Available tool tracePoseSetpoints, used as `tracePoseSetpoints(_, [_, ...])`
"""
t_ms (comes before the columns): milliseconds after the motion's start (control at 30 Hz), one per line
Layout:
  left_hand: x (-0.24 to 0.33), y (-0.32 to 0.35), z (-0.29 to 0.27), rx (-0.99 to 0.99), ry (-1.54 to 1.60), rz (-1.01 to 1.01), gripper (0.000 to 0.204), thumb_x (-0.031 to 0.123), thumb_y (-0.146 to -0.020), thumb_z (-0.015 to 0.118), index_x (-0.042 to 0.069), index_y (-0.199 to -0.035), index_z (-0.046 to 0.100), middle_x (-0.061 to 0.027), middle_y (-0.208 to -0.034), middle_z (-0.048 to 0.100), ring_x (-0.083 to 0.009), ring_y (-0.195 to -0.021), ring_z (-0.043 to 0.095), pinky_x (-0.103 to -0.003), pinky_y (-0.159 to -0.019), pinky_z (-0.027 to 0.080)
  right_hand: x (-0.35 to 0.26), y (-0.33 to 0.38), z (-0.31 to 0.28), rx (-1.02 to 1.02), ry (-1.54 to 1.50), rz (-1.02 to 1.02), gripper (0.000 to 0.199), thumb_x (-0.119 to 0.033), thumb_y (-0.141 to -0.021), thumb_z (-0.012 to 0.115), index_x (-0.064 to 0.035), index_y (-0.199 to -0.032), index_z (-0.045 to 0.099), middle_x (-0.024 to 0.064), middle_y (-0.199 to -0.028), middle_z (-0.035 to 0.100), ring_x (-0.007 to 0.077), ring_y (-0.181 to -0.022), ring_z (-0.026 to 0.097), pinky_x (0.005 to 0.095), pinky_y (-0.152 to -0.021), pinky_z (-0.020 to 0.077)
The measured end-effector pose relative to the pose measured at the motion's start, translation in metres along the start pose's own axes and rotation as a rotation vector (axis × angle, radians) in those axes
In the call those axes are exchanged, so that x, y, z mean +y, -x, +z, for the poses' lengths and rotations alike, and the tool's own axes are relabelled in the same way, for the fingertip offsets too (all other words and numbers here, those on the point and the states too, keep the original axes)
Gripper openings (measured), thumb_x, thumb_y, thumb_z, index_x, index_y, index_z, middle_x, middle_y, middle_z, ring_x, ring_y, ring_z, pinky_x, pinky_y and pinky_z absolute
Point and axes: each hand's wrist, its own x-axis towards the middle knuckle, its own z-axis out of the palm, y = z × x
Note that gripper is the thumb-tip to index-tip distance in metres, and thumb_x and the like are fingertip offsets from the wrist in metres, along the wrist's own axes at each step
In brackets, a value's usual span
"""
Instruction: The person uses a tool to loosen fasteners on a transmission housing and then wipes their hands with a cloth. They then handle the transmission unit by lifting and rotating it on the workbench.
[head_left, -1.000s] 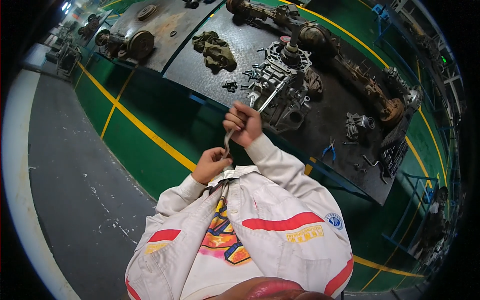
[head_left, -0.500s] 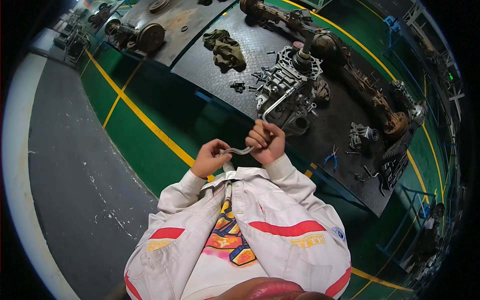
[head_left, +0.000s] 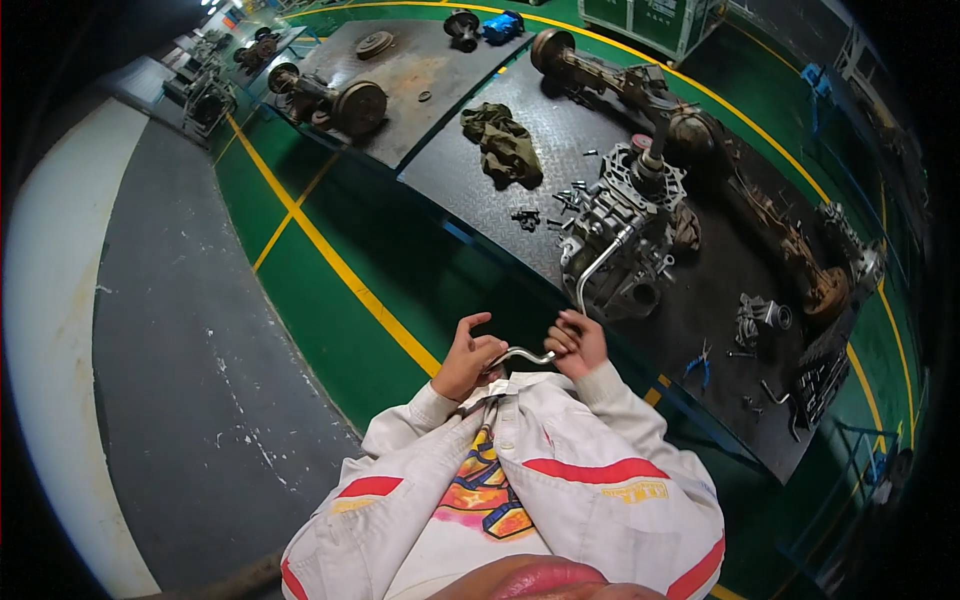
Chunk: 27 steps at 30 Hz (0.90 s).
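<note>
While both hands drop to chest, left hand (head_left: 468, 358) & right hand (head_left: 577, 345) pinch bent metal tube (head_left: 522, 354) ends, now away from gearbox (head_left: 625, 250).

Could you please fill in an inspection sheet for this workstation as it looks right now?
Surface: dark checker-plate bench ahead of the person, a second bench behind it.
Job's things: bent metal tube, held at its lower end and rising toward the gearbox casing.
Clutter: olive rag, loose bolts, blue-handled pliers, long axle assembly.
Grippers: left hand and right hand both grip the tube's lower end near the chest.
Cables: nothing seen.
Surroundings: green floor with yellow lines, grey walkway, brake discs on the far bench.
</note>
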Motion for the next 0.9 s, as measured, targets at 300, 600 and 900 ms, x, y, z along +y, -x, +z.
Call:
tracePoseSetpoints(300, [-0.024,-0.006,0.000,-0.018,0.095,-0.004,0.056,0.015,-0.092,0.064,0.007,-0.136,0.031,-0.0066,-0.086,0.059,-0.0127,-0.051,0.050,-0.024,-0.043,0.036,0.011,-0.018,0.097,-0.350,-0.262,-0.019,0.024,-0.027,-0.103,0.049,-0.0097,-0.087,0.049,0.0007,-0.067,0.036,0.0134,-0.064,0.039,0.0287,-0.064,0.0365])
tracePoseSetpoints(600, [-0.022,-0.003,-0.001,0.122,-0.161,0.348,0.051,0.003,-0.083,0.075,0.007,-0.126,0.048,-0.0101,-0.108,0.059,-0.0126,-0.060,0.061,-0.023,-0.051,0.050,0.009,-0.057,-0.037,-0.075,0.164,0.079,0.013,-0.021,-0.099,0.060,-0.0079,-0.100,0.058,0.0010,-0.073,0.053,0.0157,-0.068,0.052,0.0322,-0.067,0.0464])
tracePoseSetpoints(900, [-0.025,0.007,0.012,0.072,-0.115,0.188,0.048,-0.002,-0.081,0.076,0.002,-0.121,0.051,-0.0115,-0.113,0.057,-0.0107,-0.060,0.060,-0.023,-0.052,0.048,-0.033,0.023,0.024,-0.674,0.255,0.134,0.024,-0.009,-0.100,0.055,-0.0086,-0.124,0.049,0.0110,-0.112,0.061,0.0230,-0.115,0.059,0.0365,-0.103,0.0443])
